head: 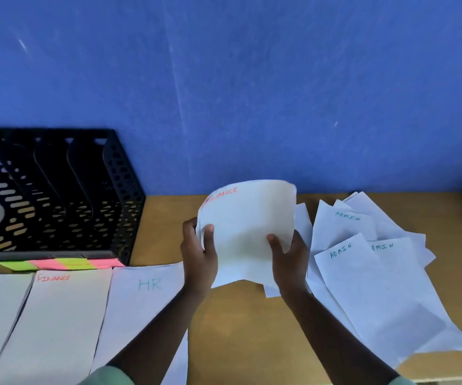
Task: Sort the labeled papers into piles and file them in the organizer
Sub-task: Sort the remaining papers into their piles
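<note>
Both hands (199, 257) gripping curled white FINANCE sheets (247, 226), smooth wooden desk (241, 329)

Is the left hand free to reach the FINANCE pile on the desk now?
Probably not yet: the left hand grips the bent stack of papers together with the right hand. Nothing blocks the way to the FINANCE pile.

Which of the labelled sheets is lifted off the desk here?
The FINANCE sheet, held curved by both hands; the ADMIN sheets and the HR sheet lie flat on the desk.
</note>
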Available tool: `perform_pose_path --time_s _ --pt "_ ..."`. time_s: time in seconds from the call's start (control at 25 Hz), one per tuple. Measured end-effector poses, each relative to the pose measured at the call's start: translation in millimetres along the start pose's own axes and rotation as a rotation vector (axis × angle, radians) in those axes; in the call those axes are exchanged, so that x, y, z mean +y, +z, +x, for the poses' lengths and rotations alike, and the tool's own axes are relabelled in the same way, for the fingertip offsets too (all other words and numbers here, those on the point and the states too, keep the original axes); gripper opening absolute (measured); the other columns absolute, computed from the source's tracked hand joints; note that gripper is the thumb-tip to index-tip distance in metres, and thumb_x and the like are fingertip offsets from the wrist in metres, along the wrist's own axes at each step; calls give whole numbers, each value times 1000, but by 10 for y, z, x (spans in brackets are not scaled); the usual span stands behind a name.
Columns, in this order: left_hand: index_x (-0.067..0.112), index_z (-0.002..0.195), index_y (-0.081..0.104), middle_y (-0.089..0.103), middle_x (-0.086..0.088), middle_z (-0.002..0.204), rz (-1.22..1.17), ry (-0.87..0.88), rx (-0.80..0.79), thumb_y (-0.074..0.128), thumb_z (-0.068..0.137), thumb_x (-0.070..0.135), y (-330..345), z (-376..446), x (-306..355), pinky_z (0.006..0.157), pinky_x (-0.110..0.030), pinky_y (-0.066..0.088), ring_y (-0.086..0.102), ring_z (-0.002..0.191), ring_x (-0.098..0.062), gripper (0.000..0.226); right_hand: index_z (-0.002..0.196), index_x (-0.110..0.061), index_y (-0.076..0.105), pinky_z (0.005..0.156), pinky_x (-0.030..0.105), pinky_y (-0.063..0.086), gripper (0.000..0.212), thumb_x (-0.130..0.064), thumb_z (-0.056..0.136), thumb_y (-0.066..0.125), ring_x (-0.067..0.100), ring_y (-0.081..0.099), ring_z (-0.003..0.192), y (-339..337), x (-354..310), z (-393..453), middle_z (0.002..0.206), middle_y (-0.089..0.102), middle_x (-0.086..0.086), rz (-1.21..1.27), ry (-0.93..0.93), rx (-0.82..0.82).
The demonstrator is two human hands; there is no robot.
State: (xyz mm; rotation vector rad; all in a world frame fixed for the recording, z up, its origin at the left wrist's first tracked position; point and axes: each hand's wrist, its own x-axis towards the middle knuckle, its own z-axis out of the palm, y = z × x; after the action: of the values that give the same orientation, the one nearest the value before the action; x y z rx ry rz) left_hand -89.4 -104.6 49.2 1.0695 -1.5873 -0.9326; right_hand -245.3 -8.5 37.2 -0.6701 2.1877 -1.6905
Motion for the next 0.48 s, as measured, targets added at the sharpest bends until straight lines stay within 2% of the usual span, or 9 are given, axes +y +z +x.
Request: perform_pose_path --time_s 0.08,0.12,0.24,0.28,0.36,0.4,0.48 --pt "21 115 46 62 13 100 55 -40 -23 49 102 32 -88 47 -5 72 -9 44 61 90 -2 18 106 -28 62 69 11 49 18 -25 92 74 -5 66 89 30 -80 7 96 69 -18 38 24 -44" --pt "21 113 46 62 13 95 99 -75 -36 48 102 27 -149 35 -50 69 -8 43 61 86 -1 13 109 -27 61 71 12 49 20 -26 93 74 0 66 91 75 -92 -27 99 69 -13 49 38 -79" --pt "24 106 44 57 24 85 197 -176 -40 44 102 16 -412 -49 -217 61 -10 41 60 77 -2 9 119 -20 59 86 32 55 24 -27 98 67 19 66 104 277 -50 -255 111 69 0 65 93 -208" --pt "23 107 46 58 23 86 218 -213 -39 43 102 15 -547 -74 -271 62 -17 44 63 80 -10 10 125 -19 58 92 36 55 27 -25 100 64 19 65 108 368 -23 -369 116 68 -1 62 100 -262" --pt "18 114 50 66 8 93 256 -271 -25 42 102 16 -869 -116 -394 72 -30 49 66 90 -25 15 128 -26 58 96 34 53 28 -18 102 60 12 65 110 550 22 -616 117 69 -10 41 89 -366" --pt "17 118 52 70 -1 102 292 -285 -11 43 102 20 -1052 -145 -466 78 -34 51 66 97 -30 19 123 -31 60 94 32 54 28 -14 101 60 8 67 107 639 27 -743 113 71 -15 35 89 -415" --pt "15 123 57 70 -7 116 385 -314 17 47 102 32 -1432 -198 -619 88 -35 48 63 107 -31 29 112 -33 66 87 31 58 29 -8 97 64 6 72 99 825 13 -966 105 76 -17 52 127 -516"
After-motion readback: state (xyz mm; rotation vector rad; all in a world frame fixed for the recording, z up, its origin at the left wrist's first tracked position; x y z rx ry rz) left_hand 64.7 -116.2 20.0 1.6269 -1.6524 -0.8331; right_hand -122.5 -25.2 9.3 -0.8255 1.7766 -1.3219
